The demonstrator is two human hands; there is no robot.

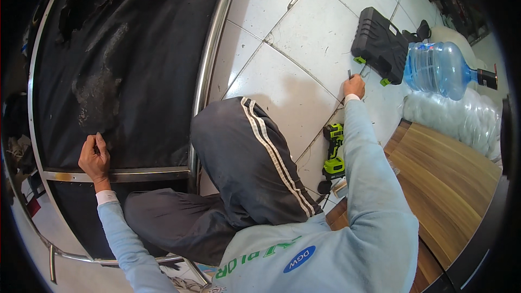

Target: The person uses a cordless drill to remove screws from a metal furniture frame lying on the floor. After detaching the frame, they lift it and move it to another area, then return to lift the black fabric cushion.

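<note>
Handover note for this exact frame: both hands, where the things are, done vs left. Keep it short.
Left hand: pinching the black fabric of the metal-framed piece, just above the lower crossbar.
Right hand: stretched out over the tiled floor, holding a small thin item, too small to identify, near the black tool case.
Green cordless drill lies on the floor by the knee; water jug beyond the case.
Done: nothing clearly finished. Left: fabric is torn at the top and worn in the middle.
</note>
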